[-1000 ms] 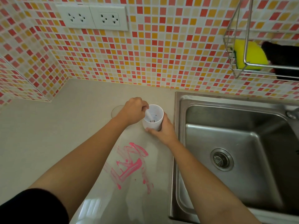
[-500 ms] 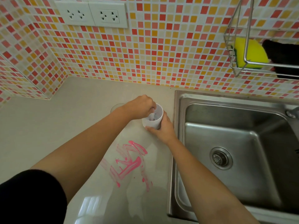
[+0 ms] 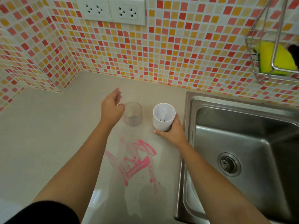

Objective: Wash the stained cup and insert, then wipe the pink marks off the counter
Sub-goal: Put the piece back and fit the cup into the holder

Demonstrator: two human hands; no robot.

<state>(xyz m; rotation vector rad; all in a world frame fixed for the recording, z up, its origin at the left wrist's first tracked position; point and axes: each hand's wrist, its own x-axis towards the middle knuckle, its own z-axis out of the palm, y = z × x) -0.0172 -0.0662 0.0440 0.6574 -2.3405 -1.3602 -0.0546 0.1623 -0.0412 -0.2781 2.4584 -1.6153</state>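
Observation:
A white cup (image 3: 163, 120) stands on the beige counter (image 3: 48, 126) just left of the sink, and my right hand (image 3: 173, 133) is wrapped around its near side. Inside the cup a white insert (image 3: 163, 113) with a stem shows. A clear, greyish cup (image 3: 133, 114) stands to its left. My left hand (image 3: 112, 107) is beside the clear cup, fingers spread, thumb close to its rim. Pink marks (image 3: 137, 162) are smeared on the counter between my forearms.
The steel sink (image 3: 242, 135) with its drain (image 3: 229, 164) lies on the right. A wire rack (image 3: 275, 75) on the tiled wall holds a yellow sponge (image 3: 281, 57) and something black. Two sockets (image 3: 113, 10) sit high on the wall.
My left hand has come out of the white cup and moved left to the clear cup, which is now uncovered. My right hand still holds the white cup.

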